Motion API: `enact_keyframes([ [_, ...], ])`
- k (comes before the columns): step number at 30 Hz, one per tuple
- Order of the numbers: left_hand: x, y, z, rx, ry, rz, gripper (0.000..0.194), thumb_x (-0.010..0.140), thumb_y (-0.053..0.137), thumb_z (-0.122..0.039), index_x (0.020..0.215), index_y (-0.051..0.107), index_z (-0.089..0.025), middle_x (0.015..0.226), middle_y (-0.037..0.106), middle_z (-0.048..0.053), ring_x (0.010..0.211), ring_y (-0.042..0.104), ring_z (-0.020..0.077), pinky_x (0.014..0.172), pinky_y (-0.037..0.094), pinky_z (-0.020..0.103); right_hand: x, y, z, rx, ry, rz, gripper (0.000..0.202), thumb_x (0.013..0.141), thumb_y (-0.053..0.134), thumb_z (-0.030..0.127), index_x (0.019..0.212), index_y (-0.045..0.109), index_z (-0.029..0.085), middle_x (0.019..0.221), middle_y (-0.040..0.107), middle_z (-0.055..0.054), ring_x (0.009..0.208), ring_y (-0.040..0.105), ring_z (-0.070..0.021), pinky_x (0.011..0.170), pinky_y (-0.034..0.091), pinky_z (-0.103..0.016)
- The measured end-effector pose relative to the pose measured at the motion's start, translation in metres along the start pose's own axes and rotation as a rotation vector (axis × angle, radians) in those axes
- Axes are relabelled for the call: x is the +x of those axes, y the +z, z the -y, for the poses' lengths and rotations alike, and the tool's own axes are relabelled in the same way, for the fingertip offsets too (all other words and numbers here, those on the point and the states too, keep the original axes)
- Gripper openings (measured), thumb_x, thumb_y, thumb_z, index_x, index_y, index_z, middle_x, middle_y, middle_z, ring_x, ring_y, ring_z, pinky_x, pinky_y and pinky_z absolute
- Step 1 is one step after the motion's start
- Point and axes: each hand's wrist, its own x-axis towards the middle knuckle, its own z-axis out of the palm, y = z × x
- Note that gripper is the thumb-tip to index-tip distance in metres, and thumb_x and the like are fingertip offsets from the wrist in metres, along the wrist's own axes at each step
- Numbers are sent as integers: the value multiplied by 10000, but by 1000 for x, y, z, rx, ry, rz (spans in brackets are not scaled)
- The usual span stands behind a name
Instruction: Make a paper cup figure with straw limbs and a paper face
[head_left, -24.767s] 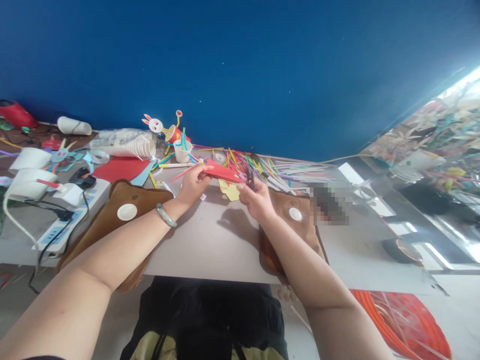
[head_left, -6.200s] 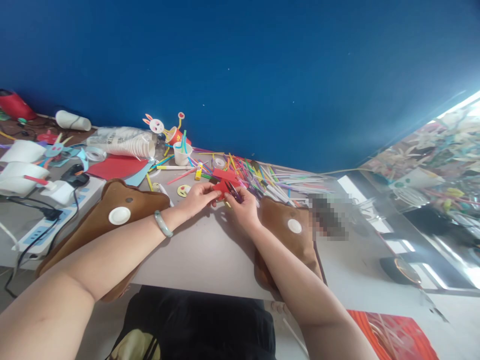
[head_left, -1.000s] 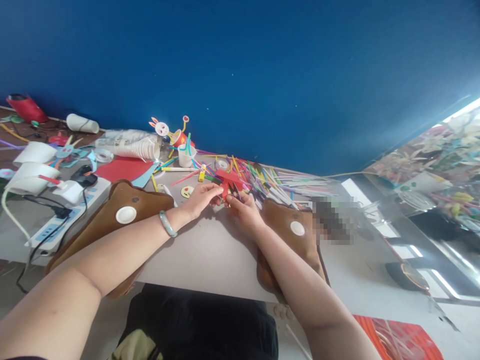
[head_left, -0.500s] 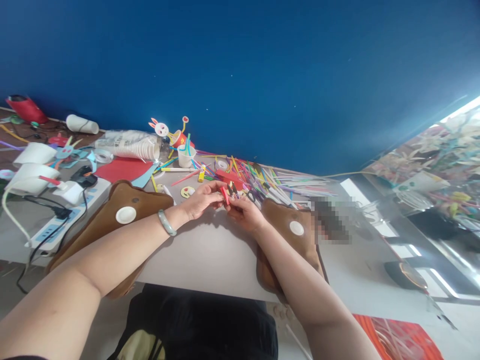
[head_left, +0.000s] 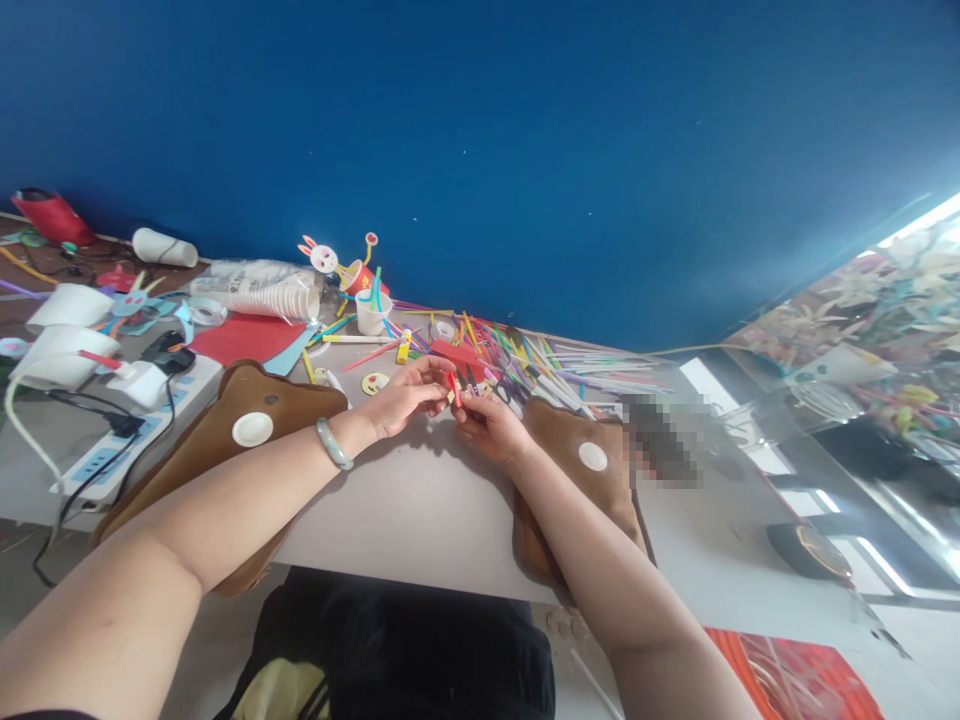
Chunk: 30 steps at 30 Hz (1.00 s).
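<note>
Both hands meet over the middle of the table. My left hand [head_left: 409,398], with a pale bangle at its wrist, pinches a small red piece [head_left: 454,389] between thumb and fingers. My right hand [head_left: 489,425] is closed beside it, fingers curled; dark, thin blades [head_left: 467,381] stick up from it, and they look like scissors. The fingers partly hide the red piece. Just left of my left hand lies a round yellow face cutout [head_left: 371,384], and a yellow glue stick [head_left: 403,347] stands behind it.
Brown cushions [head_left: 285,400] lie under both forearms. Coloured straws [head_left: 525,350] spread along the blue wall. Further left are a white cup [head_left: 373,313] with straws, a rabbit-face figure [head_left: 324,258], stacked paper cups [head_left: 270,298], red paper [head_left: 247,340] and a power strip [head_left: 142,430] with cables.
The dark blades in my right hand have tilted more upright and show apart. The red piece has turned slightly between the fingers. Both arms stay nearly in place.
</note>
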Motion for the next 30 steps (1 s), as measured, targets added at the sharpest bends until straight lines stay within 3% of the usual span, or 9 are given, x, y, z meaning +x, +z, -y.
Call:
enact_keyframes([
  [6, -1, 2, 0, 4, -4, 0, 293, 736, 738, -203, 959, 548, -200, 749, 621, -41, 592, 577, 92, 559, 396, 233, 1, -2, -2, 19, -14, -1, 351, 726, 791, 459, 697, 579, 180, 506, 486, 89, 373, 181, -24, 407, 167, -224],
  [15, -1, 0, 3, 32, -10, 47, 232, 753, 758, -251, 958, 679, -177, 778, 634, -12, 626, 573, 92, 599, 417, 243, 1, 0, -2, -4, 4, 2, 385, 727, 782, 500, 686, 553, 193, 483, 432, 95, 379, 167, -32, 399, 134, -225],
  [18, 1, -1, 3, 78, -4, -3, 226, 773, 764, -347, 859, 692, -151, 708, 615, -6, 604, 538, 86, 588, 402, 239, 2, 2, -3, -67, -19, -29, 416, 734, 768, 553, 667, 561, 199, 446, 384, 91, 381, 186, -44, 400, 145, -235],
  [22, 1, 1, 0, 160, -25, -130, 324, 722, 800, -435, 748, 650, -149, 607, 585, -12, 570, 521, 96, 567, 397, 244, 3, 3, -8, -146, -162, -171, 458, 772, 715, 640, 680, 599, 207, 415, 285, 98, 396, 207, -61, 410, 167, -237],
  [26, 0, 3, -3, 234, -16, -175, 309, 686, 811, -416, 717, 664, -147, 616, 602, -7, 554, 518, 93, 558, 406, 247, 2, 3, -8, -291, -268, -264, 414, 750, 757, 577, 677, 640, 188, 472, 402, 68, 432, 272, -58, 428, 206, -232],
  [30, -1, 3, -2, 248, 4, -185, 278, 709, 791, -405, 755, 695, -149, 655, 637, 6, 570, 539, 100, 555, 421, 248, -2, 7, -5, -377, -262, -303, 333, 722, 783, 473, 661, 633, 182, 516, 467, 54, 459, 309, -66, 438, 220, -238],
])
